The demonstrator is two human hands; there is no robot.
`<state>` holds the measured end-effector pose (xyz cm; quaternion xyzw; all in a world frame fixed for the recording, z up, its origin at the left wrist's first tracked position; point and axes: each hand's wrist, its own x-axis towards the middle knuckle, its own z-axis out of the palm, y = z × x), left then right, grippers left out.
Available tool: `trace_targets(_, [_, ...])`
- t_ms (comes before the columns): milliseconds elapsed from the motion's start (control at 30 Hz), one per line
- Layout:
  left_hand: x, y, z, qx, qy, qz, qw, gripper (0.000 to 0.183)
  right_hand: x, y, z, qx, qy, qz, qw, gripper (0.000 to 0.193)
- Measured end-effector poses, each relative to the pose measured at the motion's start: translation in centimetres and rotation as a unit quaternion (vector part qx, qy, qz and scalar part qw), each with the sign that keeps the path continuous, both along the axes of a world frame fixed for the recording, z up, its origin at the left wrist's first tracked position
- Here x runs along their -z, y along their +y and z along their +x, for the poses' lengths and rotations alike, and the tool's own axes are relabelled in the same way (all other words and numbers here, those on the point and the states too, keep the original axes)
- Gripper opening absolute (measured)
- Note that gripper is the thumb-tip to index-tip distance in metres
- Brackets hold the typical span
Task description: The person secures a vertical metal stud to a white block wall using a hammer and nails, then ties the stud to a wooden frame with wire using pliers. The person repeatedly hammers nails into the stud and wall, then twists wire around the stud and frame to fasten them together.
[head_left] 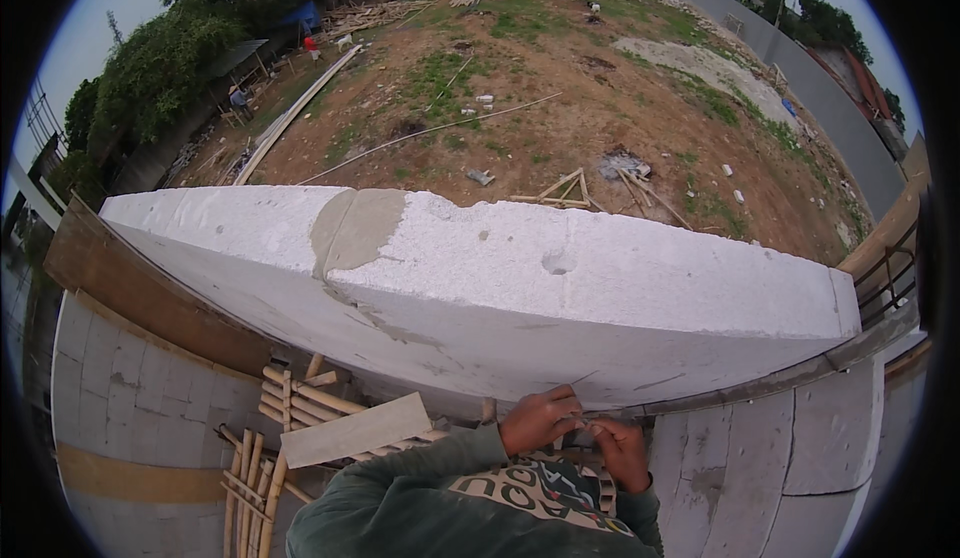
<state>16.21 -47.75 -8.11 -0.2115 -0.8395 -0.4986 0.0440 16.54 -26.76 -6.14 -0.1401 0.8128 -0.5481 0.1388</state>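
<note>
My left hand [542, 420] and my right hand [622, 453] are close together in front of my body, fingertips almost meeting. Both have their fingers bent into a pinch. Whatever lies between the fingertips is too small to make out. Just beyond them runs a thick wall of white blocks [650, 273], its rough top pitted with a round hole. A patch of grey mortar [367, 226] covers a joint in that wall. Neither hand seems to rest on the top. Dark green sleeves cover my forearms.
Below on the left are bamboo poles [254, 488] and a pale board [357, 430] laid over bamboo. Grey block walls [780, 448] stand lower on both sides. Past the wall, the ground drops to a dirt yard [540, 88] with poles, rubble and a distant person [239, 101].
</note>
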Motion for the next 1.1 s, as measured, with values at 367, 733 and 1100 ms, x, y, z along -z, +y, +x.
trace_targets(367, [1.0, -1.4, -1.1, 0.042, -0.460, 0.253, 0.850, 0.018, 0.2, -0.6, 0.2, -0.018, 0.125, 0.040, 0.991, 0.018])
trace_targets(733, [-0.6, -0.8, -0.7, 0.041, -0.444, 0.207, 0.871, 0.013, 0.1, -0.3, -0.2, 0.002, 0.046, -0.039, 0.998, 0.018])
trace_targets(1100, [-1.3, -0.7, -0.8, 0.123, -0.455, 0.484, 0.737, 0.021, -0.6, -1.8, -0.9, 0.128, 0.111, -0.075, 0.983, 0.018])
